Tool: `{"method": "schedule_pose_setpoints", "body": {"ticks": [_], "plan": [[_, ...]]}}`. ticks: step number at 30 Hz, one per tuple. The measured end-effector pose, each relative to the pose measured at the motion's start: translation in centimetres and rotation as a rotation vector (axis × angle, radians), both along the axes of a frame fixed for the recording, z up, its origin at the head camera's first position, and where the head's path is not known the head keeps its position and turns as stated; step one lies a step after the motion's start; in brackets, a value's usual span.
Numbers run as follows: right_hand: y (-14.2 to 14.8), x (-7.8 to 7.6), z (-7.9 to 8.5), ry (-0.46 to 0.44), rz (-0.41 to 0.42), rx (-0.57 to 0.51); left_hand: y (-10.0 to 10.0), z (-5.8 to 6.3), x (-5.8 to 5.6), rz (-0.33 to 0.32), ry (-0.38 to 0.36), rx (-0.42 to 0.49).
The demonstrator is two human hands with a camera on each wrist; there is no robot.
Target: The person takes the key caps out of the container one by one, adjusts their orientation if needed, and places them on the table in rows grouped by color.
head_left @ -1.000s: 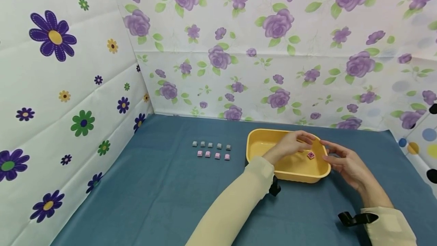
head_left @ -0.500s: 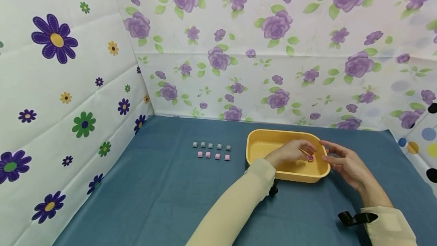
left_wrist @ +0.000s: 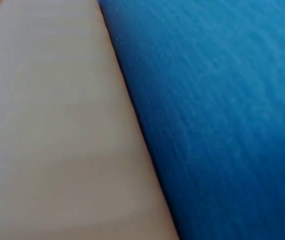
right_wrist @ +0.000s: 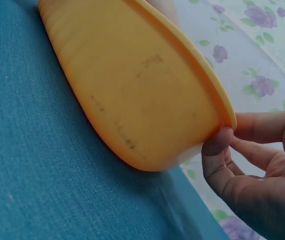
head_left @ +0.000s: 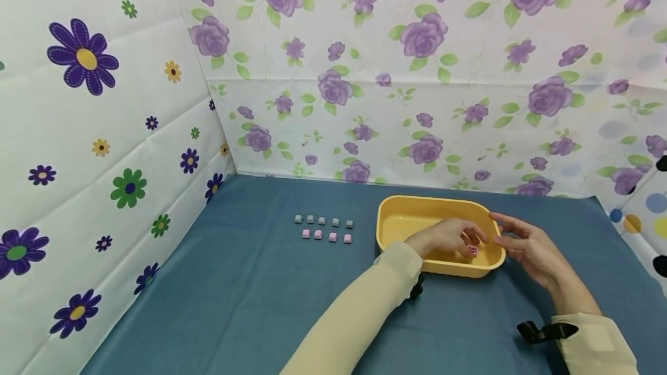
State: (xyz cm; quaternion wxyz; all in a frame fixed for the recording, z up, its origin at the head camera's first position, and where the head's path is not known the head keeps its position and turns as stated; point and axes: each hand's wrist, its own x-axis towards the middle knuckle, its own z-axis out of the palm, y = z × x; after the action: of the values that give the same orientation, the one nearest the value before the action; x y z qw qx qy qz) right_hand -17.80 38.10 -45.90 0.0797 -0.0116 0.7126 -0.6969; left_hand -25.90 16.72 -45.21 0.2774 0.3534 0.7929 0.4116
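Note:
A yellow plastic tray (head_left: 401,206) sits on the blue cloth, right of centre in the head view. My left hand (head_left: 448,236) reaches down inside it, thumb and bent fingers around a small pink keycap (head_left: 473,250), which they partly hide. At the tray's right end, my right hand (head_left: 526,247) holds the rim; in the right wrist view its thumb and a finger pinch the rim's corner. Left of the tray lie a row of several grey keycaps (head_left: 322,221) and, in front of it, a row of several pink keycaps (head_left: 332,237). The left wrist view shows mostly sleeve and cloth.
The blue tablecloth (head_left: 250,294) runs back to a wall hanging with purple roses (head_left: 333,87). A white flowered sheet (head_left: 130,126) borders the left side. Black wrist straps (head_left: 547,333) stick out beside the sleeves.
My left hand has lowered into the tray and its fingers have closed in around the pink keycap, which has shifted slightly towards the front. The right hand stays at the rim.

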Motion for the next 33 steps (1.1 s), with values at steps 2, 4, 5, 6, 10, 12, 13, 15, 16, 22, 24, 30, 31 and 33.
{"method": "schedule_pose_setpoints", "body": {"ticks": [2,4,5,6,10,12,13,15,16,22,24,30,31,33], "plan": [[0.0,0.0,0.0,0.001,0.0,0.009,0.0,0.0,0.1,0.0,0.005,-0.023],[-0.1,0.0,0.0,0.008,0.002,0.021,0.0,0.1,0.2,0.007,0.0,-0.031],[-0.1,0.0,0.0,0.01,0.002,0.026,0.0,0.1,0.3,0.013,-0.004,-0.035],[-0.1,0.0,0.0,0.014,0.004,0.028,0.0,0.1,0.3,0.016,-0.006,-0.036],[-0.1,0.1,0.1,0.021,0.008,0.019,0.1,0.2,0.4,0.018,0.006,-0.048],[0.0,0.1,0.0,0.026,0.013,0.017,0.1,0.2,0.4,0.017,0.01,-0.048],[0.0,0.1,0.1,0.028,0.014,0.019,0.1,0.2,0.4,0.016,0.015,-0.046],[0.0,0.1,0.0,0.028,0.015,0.018,0.0,0.3,0.3,0.021,0.022,-0.027],[-0.1,0.1,0.0,0.027,0.015,0.02,-0.1,0.3,0.3,0.029,0.026,-0.01],[-0.1,0.1,-0.1,0.015,0.015,0.034,-0.8,0.9,-0.1,0.117,0.035,0.13],[-0.1,0.1,-0.1,0.011,0.014,0.038,-1.1,1.2,-0.2,0.128,0.041,0.17],[-0.1,0.1,0.0,-0.002,0.009,0.032,-2.7,2.0,-0.6,0.141,0.005,0.234],[-0.1,0.1,0.1,-0.003,0.008,0.027,-3.0,2.1,-0.7,0.145,-0.002,0.24],[-0.1,0.1,0.1,-0.004,0.006,0.019,-3.7,2.2,-0.8,0.151,-0.014,0.248]]}}
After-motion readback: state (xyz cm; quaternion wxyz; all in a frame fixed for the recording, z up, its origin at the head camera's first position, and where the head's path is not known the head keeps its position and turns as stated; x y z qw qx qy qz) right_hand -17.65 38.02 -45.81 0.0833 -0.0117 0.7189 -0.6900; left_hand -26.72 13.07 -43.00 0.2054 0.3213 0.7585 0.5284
